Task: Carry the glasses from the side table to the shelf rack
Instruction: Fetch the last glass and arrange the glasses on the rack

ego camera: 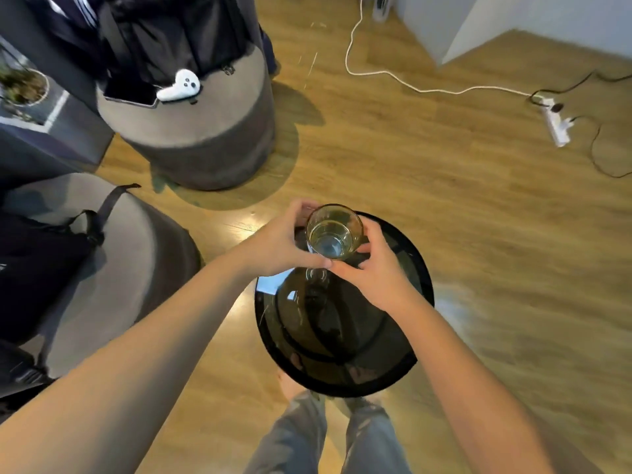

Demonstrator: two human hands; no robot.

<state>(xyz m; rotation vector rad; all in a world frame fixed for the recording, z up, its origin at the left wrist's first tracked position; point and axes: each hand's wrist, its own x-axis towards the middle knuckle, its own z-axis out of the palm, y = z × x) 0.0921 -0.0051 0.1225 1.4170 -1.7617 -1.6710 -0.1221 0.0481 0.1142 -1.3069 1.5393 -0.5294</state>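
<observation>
Both hands close round one clear glass above the far edge of a round black table: the left hand wraps its fingers round the far and left side with the thumb reaching beneath, and the right hand curls round the near and right side, its thumb meeting the left thumb under the glass. Whether the glass stands on the table or is lifted just off it cannot be told. The glass is upright, and its thick base shows through the open rim. Both forearms are bare and stretch forward from the lower corners of the view. The dark, glossy table top mirrors the arms and the room light. It stands on a wooden floor, with the person's legs in grey trousers just below it. Two round grey stools sit to the left: the far stool carries a white controller and dark clothes, and the near stool bears a black bag. A white cable runs across the floor to a power strip at the right.
</observation>
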